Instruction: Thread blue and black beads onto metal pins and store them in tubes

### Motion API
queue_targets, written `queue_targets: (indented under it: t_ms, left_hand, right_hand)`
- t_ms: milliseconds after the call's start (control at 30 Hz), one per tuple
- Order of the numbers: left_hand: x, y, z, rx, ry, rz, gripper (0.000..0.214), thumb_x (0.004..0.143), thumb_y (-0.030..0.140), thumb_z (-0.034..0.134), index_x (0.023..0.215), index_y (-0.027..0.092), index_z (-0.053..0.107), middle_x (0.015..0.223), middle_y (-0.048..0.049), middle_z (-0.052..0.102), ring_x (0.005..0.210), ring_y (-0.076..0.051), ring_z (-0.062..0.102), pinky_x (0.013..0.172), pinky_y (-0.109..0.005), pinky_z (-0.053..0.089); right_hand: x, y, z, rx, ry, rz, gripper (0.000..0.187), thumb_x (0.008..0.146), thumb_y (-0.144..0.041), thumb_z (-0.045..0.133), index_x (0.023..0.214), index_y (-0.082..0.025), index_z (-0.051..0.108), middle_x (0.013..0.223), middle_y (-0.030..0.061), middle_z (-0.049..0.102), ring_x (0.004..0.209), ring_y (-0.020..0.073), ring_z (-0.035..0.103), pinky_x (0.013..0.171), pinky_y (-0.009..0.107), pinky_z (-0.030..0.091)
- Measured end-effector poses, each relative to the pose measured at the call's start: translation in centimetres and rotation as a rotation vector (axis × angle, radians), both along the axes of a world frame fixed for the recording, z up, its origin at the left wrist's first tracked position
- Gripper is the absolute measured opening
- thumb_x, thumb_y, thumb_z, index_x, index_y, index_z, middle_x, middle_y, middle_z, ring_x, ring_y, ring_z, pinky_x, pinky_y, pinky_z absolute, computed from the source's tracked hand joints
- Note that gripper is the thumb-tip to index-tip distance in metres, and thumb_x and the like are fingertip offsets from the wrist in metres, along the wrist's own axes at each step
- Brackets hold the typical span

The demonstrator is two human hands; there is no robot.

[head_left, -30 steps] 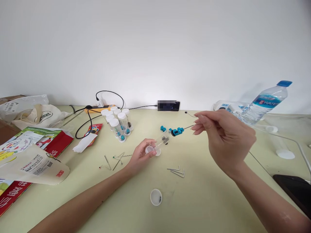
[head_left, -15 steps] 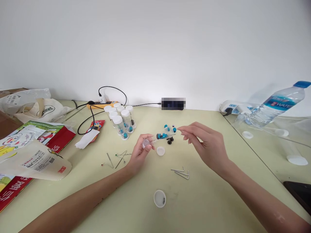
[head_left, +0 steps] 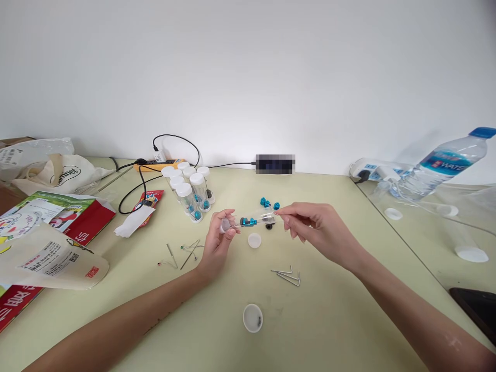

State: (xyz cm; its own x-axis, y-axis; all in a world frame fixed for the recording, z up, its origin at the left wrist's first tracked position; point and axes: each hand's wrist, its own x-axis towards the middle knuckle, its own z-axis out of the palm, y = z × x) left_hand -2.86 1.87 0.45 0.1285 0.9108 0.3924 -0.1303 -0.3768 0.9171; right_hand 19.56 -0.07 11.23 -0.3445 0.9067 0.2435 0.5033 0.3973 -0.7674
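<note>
My left hand is closed around the white-capped left end of a clear tube, held sideways above the table. Blue and black parts lie inside it. At the tube's right end is my right hand, thumb and fingers pinched together; what sits between the fingertips is too small to make out. Behind the tube lie small blue parts, and a black part shows just below it. A white cap rests on the table below the tube. Several hex keys lie nearer me.
Another white cap holds tiny dark pieces. Several capped tubes stand at the back left, with thin metal pieces in front. Bags and a paper cup fill the left. A water bottle leans at right.
The tube and my left hand have shifted slightly left. My right hand has moved left and down to the tube's right end, and the blue and black parts sit further left.
</note>
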Motion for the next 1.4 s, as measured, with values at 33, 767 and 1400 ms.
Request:
queue_targets:
  t_ms: [33, 767, 1400]
  left_hand:
    - [0.0, 0.0, 0.0, -0.004, -0.003, -0.002, 0.035, 0.09, 0.034, 0.049, 0.123, 0.024, 0.045, 0.095, -0.0044, 0.048, 0.088, -0.017, 0.053, 0.087, -0.035, 0.044]
    - [-0.1, -0.8, -0.3, 0.041, 0.087, 0.024, 0.039, 0.088, 0.033, 0.054, 0.126, 0.028, 0.05, 0.108, -0.0067, 0.042, 0.101, -0.02, 0.049, 0.089, -0.035, 0.047]
    - [-0.2, 0.1, -0.1, -0.072, 0.005, 0.134, 0.043, 0.084, 0.033, 0.059, 0.127, 0.029, 0.052, 0.102, -0.0039, 0.048, 0.098, -0.018, 0.052, 0.091, -0.035, 0.049]
  right_hand:
    - [0.0, -0.1, 0.1, -0.016, 0.007, 0.001, 0.019, 0.09, -0.024, 0.048, 0.092, -0.019, 0.066, 0.072, 0.0, 0.061, 0.056, 0.0103, 0.054, 0.051, 0.023, 0.047]
    - [0.5, 0.3, -0.2, 0.051, -0.223, 0.186, 0.031, 0.092, -0.02, 0.04, 0.098, -0.022, 0.071, 0.065, -0.001, 0.057, 0.051, 0.009, 0.046, 0.047, 0.019, 0.035]
    - [1.2, 0.8, -0.6, -0.209, -0.088, 0.203, 0.045, 0.091, -0.025, 0.044, 0.135, -0.029, 0.047, 0.081, 0.0018, 0.063, 0.068, 0.013, 0.059, 0.046, 0.023, 0.053]
